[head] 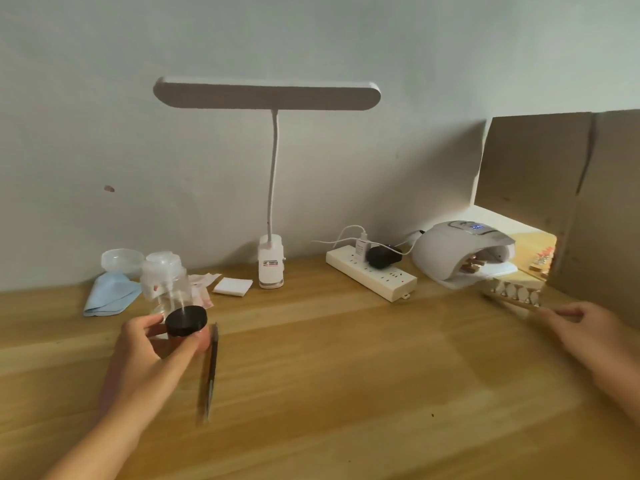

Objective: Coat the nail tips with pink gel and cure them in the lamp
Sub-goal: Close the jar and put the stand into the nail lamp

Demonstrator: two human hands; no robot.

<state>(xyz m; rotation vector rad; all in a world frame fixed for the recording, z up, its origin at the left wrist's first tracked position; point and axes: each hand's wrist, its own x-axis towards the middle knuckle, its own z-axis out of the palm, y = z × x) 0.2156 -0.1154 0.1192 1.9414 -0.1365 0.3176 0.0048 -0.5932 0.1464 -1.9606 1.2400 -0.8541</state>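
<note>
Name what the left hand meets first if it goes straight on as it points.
The left hand, holding a black-lidded jar, would likely meet the clear plastic pump bottle first; depth is unclear.

Clip-on desk lamp (271,268) sits mid-frame at the back of the wooden surface (346,375), with a power strip (372,278) just right of it. Over on the left there's a blue cloth (110,297) and a clear pump bottle (166,282), and cardboard (554,168) at the upper right.

The left hand (152,341) grips jar (186,320); right hand (581,327) holds nail-tip stick (512,296).

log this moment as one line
left hand grips black-lidded small jar | right hand holds wooden stick of pale nail tips | white curing lamp display lit
</note>
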